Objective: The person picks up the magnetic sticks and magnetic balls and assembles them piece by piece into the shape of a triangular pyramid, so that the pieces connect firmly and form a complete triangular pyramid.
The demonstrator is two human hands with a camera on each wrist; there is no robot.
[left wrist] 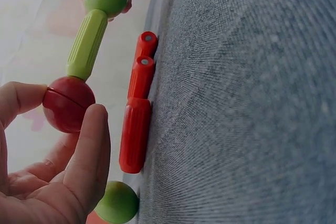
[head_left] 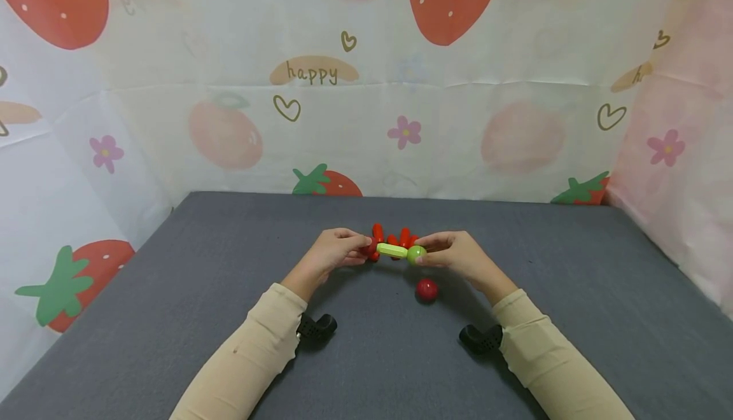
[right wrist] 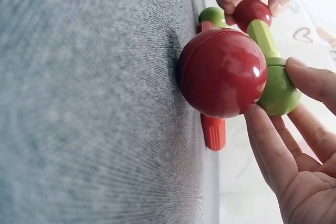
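Note:
My left hand (head_left: 338, 249) pinches a glossy red ball (left wrist: 67, 106) between thumb and fingers. Opposite it, my right hand (head_left: 462, 258) grips a green ball (head_left: 417, 254) the same way. A ribbed yellow-green rod (head_left: 392, 251) runs between the two balls, its ends against them, so the three form one dumbbell-like piece. This piece is held up off the grey table, tilted slightly down to the right in the head view. Nearer to me, a loose red ball (head_left: 426, 290) lies on the cloth; it overlaps the green ball in the right wrist view.
Several red rods (head_left: 405, 237) lie just behind the hands, some with a silvery dot on the end (left wrist: 144, 61). Another green ball (left wrist: 118, 203) rests by them. Black wrist mounts (head_left: 317, 328) stick out below the sleeves. A printed curtain (head_left: 366, 140) stands behind the grey table (head_left: 229, 267).

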